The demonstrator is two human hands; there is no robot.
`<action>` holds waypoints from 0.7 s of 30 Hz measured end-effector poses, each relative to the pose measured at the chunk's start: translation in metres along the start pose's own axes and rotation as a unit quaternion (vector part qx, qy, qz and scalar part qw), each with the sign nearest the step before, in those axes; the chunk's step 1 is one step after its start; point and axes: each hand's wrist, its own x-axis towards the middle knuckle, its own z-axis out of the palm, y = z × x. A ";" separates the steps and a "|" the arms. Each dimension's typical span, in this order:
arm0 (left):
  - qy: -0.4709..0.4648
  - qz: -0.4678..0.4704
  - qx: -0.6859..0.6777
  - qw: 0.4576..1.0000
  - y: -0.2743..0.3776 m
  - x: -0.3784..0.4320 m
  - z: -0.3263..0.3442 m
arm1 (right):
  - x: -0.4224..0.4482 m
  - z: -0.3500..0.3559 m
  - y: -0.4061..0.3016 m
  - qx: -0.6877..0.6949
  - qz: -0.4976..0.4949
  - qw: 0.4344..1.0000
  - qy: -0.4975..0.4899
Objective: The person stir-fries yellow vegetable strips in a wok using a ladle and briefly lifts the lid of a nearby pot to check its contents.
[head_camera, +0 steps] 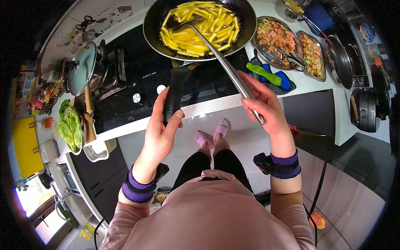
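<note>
My left hand (165, 125) is closed around the black handle (177, 90) of a large wok (153, 40) on the cooktop. Yellow strips of food, possibly cut potato, (218, 28) lie in bubbling oil in the wok. In my right hand (262, 103) is the long handle of a metal spatula or ladle (222, 59); its head is partly sunk in the oil among the strips at the left of the wok. Beside my right hand, a green pepper (264, 74) rests on a blue and black cloth or mitt (283, 82).
On the right counter are a round metal tray (276, 64) of chopped food with scissors (289, 56), a rectangular tray (312, 56) and stacked pans (339, 62). A glass-lidded pot (82, 68) stands left on the black cooktop (137, 68). Leafy greens (70, 128) fill a bowl near the left edge.
</note>
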 end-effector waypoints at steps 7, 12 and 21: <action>0.000 -0.002 -0.009 1.000 0.001 0.002 0.001 | -0.002 0.005 0.005 0.001 -0.005 1.000 0.005; -0.001 -0.012 0.011 1.000 0.005 0.000 0.001 | -0.003 0.006 0.007 0.011 -0.014 1.000 0.007; 0.000 -0.012 0.018 1.000 0.005 0.000 0.001 | 0.005 -0.007 -0.007 0.009 -0.018 1.000 -0.018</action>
